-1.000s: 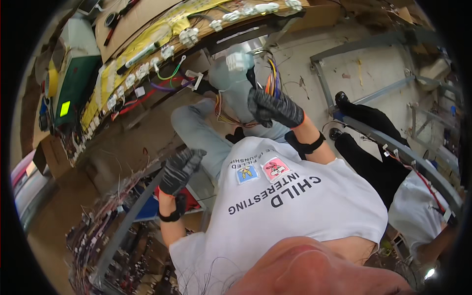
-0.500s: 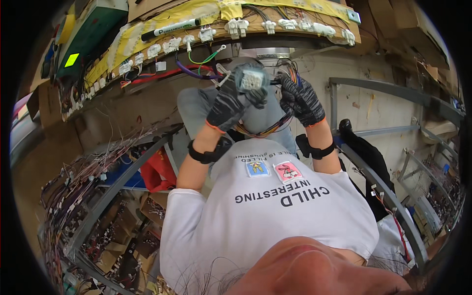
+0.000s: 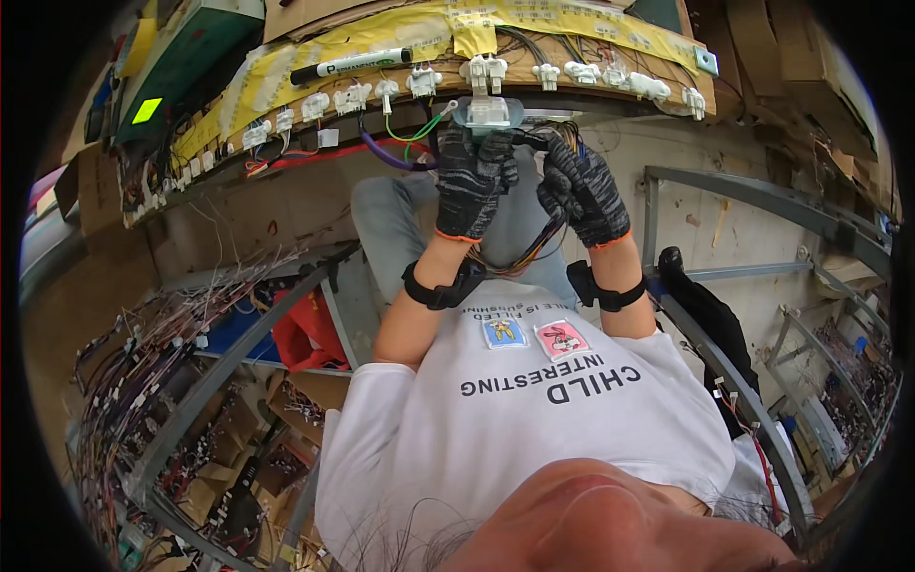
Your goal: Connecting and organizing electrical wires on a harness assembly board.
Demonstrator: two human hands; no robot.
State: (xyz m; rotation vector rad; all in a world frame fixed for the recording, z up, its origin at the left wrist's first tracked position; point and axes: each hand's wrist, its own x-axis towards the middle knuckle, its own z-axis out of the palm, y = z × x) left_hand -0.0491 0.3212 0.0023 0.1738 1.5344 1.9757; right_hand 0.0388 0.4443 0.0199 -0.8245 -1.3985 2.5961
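Observation:
My left hand (image 3: 474, 181), in a black-and-grey knit glove, is closed on a translucent blocky connector (image 3: 489, 112). That connector is up at the front edge of the wiring board (image 3: 534, 43), just below a white plug housing (image 3: 483, 72); I cannot tell whether the two are joined. To its right my gloved right hand (image 3: 586, 191) is closed on a bundle of multicoloured wires (image 3: 569, 135), with a dark sleeve-like length between the hands. More of the bundle hangs in a loop (image 3: 519, 262) below both hands. Green and purple wires (image 3: 386, 157) hang beside my left hand.
Several white connectors line the board's edge, and a black-and-white marker (image 3: 351, 65) lies on its yellow tape. Metal frames (image 3: 762, 181) stand right and left. Bundled wires (image 3: 143, 362) hang at the left, near a red cloth (image 3: 310, 329). A green box (image 3: 186, 67) is at upper left.
My left hand has moved up toward the board with the connector, whose pale face has turned from view. My right hand has stayed almost in place, still holding the wires. The view has shifted slightly.

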